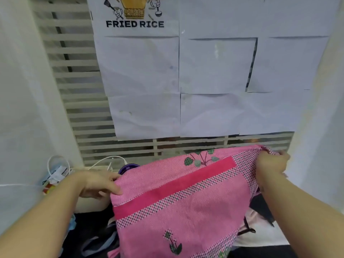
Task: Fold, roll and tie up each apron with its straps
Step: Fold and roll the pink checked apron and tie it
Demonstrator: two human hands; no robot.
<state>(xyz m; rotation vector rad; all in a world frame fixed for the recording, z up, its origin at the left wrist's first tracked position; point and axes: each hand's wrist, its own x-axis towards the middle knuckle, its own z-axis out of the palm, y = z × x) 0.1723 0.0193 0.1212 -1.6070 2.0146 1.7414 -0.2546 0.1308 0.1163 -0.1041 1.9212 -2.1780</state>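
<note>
White curtain [28, 90] at far left; white slatted wall [74, 74] behind, covered with taped paper sheets [139, 66]. Left hand [96, 183], fingers clamped on the left edge of the pink floral cloth apron [186, 198], spread in mid-air over dark heaped cloths [93, 226]. Right hand [270, 164], fingers pinching its upper right corner.

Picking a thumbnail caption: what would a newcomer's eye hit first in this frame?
The bright pink apron with flower prints fills the lower centre. The left hand holds its left edge and the right hand pinches its upper right corner. Behind it, white paper sheets cover a slatted wall, with a bold FRIED RICE print at top left.
</note>
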